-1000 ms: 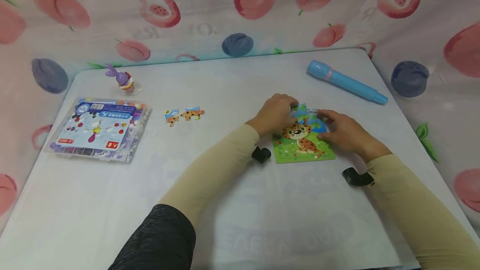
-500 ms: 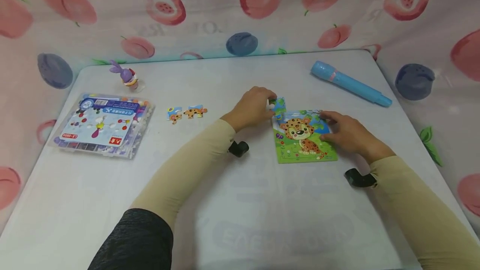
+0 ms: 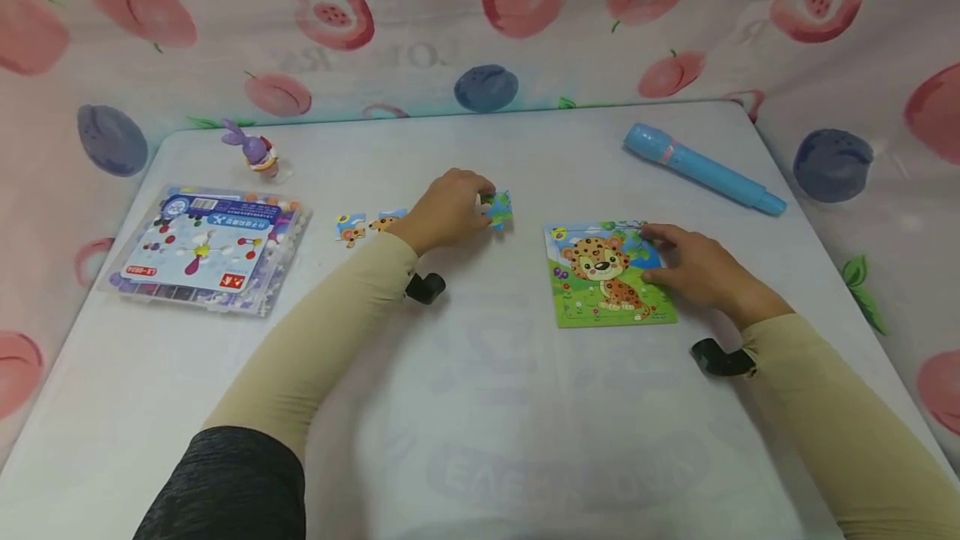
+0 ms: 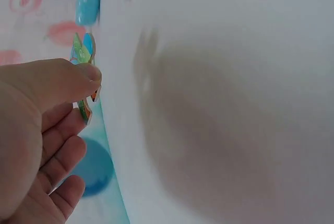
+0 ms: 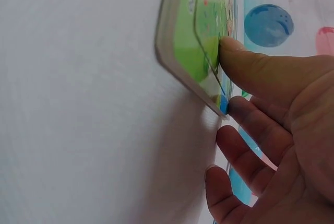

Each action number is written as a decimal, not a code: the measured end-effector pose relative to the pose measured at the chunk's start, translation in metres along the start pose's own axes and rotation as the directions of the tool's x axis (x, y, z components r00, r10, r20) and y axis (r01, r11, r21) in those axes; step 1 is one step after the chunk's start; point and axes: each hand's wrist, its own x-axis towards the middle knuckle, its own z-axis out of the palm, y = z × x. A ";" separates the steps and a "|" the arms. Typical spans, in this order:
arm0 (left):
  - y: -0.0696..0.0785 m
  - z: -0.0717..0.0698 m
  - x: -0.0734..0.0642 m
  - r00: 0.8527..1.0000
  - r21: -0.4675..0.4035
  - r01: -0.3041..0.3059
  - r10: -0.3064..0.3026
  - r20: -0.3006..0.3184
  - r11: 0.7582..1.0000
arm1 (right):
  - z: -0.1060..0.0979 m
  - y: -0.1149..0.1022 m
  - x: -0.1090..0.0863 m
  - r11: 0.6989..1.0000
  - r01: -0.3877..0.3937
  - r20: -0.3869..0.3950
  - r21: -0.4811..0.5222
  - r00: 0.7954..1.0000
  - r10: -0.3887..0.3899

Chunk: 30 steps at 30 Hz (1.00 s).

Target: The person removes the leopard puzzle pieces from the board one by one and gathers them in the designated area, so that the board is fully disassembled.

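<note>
A Piece Between Two Hands

The left hand (image 3: 447, 208) pinches a blue and green jigsaw piece (image 3: 501, 205). Its thumb and first finger are closed on it, and the other fingers are loosely bent. The piece pokes out on the right side of the fingertips, toward the leopard puzzle board (image 3: 600, 321). The left wrist view shows it thin side on, standing up, and it looks lifted off the white table (image 3: 480, 407). I can't tell if it is one piece or two stuck together.

The board lies flat, over to the right and a bit nearer the person, with a gap of bare table in between. It is almost square, so it has no clear long way. The right hand (image 3: 693, 269) is the near one here: its thumb sits on top and its first finger touches the far right corner, holding it lightly.

On the other side, a yellow-dotted piece (image 3: 350, 229) and a spotted orange piece (image 3: 386, 222) lie close together, nearer the left hand, which partly hides the orange one
</note>
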 end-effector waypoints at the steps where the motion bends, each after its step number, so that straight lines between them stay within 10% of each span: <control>1: -0.004 0.000 -0.001 1.000 -0.001 0.014 -0.014 0.000 1.000 | 0.000 0.000 0.000 1.000 -0.001 -0.002 -0.003 1.000 0.001; 13: -0.044 0.003 -0.019 0.994 0.026 0.105 -0.105 0.025 0.994 | 0.000 0.001 -0.001 1.000 -0.002 0.003 0.003 1.000 0.002; 30: -0.060 0.000 -0.030 0.990 -0.009 0.135 -0.134 0.041 0.991 | 0.000 -0.001 -0.002 1.000 0.000 0.005 0.010 1.000 0.000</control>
